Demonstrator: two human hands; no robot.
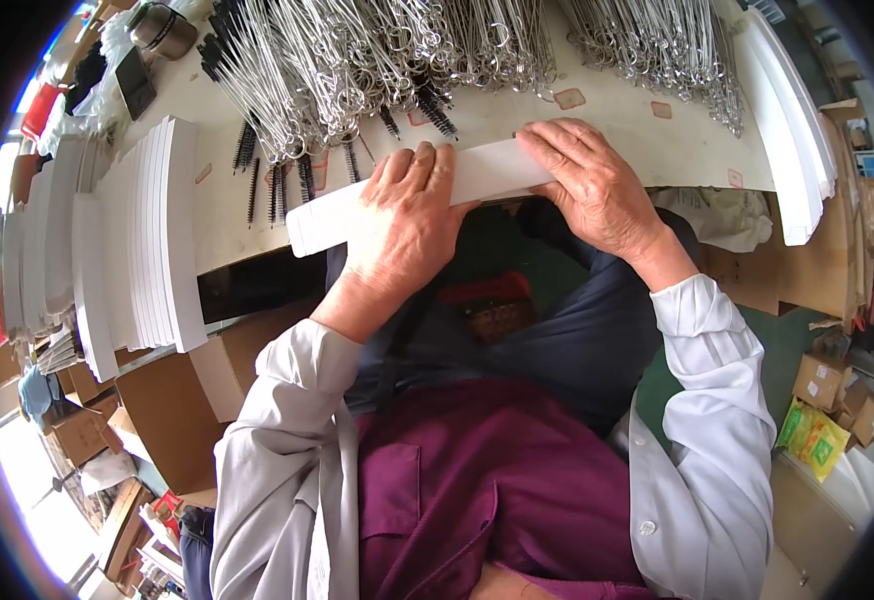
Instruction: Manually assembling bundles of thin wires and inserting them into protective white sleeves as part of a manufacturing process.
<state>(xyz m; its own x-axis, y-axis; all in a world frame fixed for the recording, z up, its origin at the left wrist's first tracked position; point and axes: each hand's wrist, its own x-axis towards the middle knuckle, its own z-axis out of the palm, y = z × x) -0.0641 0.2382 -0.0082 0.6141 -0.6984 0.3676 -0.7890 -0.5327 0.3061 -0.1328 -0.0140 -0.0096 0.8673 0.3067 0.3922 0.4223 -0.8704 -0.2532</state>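
A long, narrow white paper box (pixel 492 168) lies across the near edge of the table (pixel 687 150). My left hand (pixel 405 215) is closed over its left half, with the fingers on the far side. At the right end, my right hand (pixel 597 185) grips the box, fingers over the top and thumb below. Whether that end is folded shut is hidden by the hand. Just beyond the box lies a big heap of wire-handled brushes (pixel 357 75) with looped ends, several black bristle tips pointing toward me.
A row of white boxes (pixel 162 230) stands at the left edge of the table. More long white boxes (pixel 787 130) lie along the right edge. A second pile of wire brushes (pixel 657 55) sits far right. A metal jar (pixel 163 32) stands far left; cardboard boxes (pixel 172 410) are below.
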